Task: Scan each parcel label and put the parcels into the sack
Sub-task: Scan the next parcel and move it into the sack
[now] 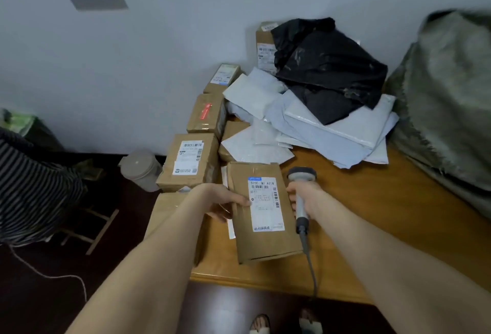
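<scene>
Both of your hands are busy. Your left hand (225, 204) pinches the left edge of a flat brown cardboard parcel (265, 243), thumb on top at the rim of its label (265, 204), fingers curled beneath. Your right hand (305, 198) is wrapped round the grip of a grey plastic scanner (301, 174), whose thin cable (310, 267) trails back past the table's near edge.

The parcel is a slim rectangle of matte, creased card with a smooth white printed label. It sits over the near-left part of the glossy orange-brown wooden table (372, 214); you cannot tell whether it lies flat or is lifted a little.

Four taped cardboard boxes (188, 161) run in a line along the table's left side toward the wall. Right of them lies a heap of soft, wrinkled white plastic mailers (332, 131) with a crumpled black plastic bag (326, 68) on top. The coarse, grey-green woven sack (446, 94) bulges at the table's far right, well apart from the parcel, with bare tabletop and the mailer heap's edge between them. On the dark floor at the left stand a small grey lidded bin (140, 169) and some striped cloth (32, 187).

The parcel's long axis runs from you toward the wall, leaning slightly left at the far end, label face up. The scanner's head stands just beside its far right corner, pointing away from you.
</scene>
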Demonstrator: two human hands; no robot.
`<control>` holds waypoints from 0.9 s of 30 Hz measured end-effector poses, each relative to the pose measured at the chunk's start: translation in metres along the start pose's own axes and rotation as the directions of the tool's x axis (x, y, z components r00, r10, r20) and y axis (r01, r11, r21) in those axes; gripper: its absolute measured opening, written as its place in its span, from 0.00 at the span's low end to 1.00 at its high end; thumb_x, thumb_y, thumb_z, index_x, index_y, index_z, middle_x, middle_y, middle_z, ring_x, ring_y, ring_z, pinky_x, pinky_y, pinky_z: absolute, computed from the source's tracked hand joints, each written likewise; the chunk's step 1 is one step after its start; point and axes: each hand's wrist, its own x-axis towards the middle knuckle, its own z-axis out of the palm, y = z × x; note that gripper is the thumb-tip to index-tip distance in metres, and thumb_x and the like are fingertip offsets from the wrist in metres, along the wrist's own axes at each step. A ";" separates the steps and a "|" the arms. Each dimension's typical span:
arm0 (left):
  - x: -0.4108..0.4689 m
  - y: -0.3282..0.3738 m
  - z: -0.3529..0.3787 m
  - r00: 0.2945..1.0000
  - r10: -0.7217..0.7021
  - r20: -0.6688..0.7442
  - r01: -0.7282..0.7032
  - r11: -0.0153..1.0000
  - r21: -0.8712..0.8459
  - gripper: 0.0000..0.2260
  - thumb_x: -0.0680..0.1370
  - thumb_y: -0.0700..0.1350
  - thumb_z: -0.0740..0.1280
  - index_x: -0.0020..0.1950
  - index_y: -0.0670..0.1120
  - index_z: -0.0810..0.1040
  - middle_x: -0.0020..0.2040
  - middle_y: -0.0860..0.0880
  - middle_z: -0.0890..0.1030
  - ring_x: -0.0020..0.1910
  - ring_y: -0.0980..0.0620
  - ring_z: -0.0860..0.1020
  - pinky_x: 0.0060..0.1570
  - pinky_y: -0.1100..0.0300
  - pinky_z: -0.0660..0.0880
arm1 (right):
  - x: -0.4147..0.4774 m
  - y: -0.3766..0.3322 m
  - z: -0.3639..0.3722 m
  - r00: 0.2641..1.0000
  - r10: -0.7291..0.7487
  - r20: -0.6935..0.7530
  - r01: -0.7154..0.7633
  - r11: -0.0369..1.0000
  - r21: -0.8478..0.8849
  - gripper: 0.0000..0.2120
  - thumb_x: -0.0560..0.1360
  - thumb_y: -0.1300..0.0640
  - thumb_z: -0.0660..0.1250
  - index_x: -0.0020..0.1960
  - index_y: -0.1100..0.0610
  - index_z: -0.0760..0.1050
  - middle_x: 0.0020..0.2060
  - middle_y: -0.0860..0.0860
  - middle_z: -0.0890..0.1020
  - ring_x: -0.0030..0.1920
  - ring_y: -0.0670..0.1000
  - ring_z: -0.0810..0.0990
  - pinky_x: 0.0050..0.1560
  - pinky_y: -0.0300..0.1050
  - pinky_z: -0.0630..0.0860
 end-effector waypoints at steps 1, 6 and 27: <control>-0.004 0.007 -0.003 0.997 0.072 0.003 -0.072 0.995 -0.064 0.29 0.71 0.50 0.76 0.67 0.43 0.70 0.57 0.47 0.79 0.50 0.49 0.80 0.42 0.57 0.80 | -0.006 -0.004 -0.003 1.000 -0.014 0.006 0.014 0.999 0.047 0.13 0.75 0.62 0.69 0.59 0.63 0.75 0.49 0.57 0.83 0.44 0.55 0.79 0.57 0.52 0.79; -0.028 0.050 -0.027 0.900 0.344 -0.266 -0.397 0.900 -0.180 0.18 0.73 0.45 0.72 0.62 0.45 0.74 0.51 0.47 0.82 0.49 0.48 0.82 0.46 0.55 0.79 | -0.022 -0.039 -0.008 0.985 -0.171 0.009 0.161 0.944 0.288 0.11 0.76 0.60 0.70 0.56 0.62 0.76 0.49 0.58 0.82 0.48 0.56 0.81 0.49 0.52 0.78; -0.024 0.053 -0.035 0.852 0.151 -0.501 -0.469 0.645 -0.604 0.17 0.79 0.35 0.64 0.67 0.45 0.69 0.62 0.45 0.78 0.54 0.45 0.75 0.50 0.48 0.73 | -0.045 -0.099 -0.008 0.895 -0.441 0.073 0.408 0.873 0.265 0.09 0.75 0.55 0.72 0.49 0.60 0.75 0.32 0.53 0.78 0.29 0.49 0.75 0.30 0.41 0.72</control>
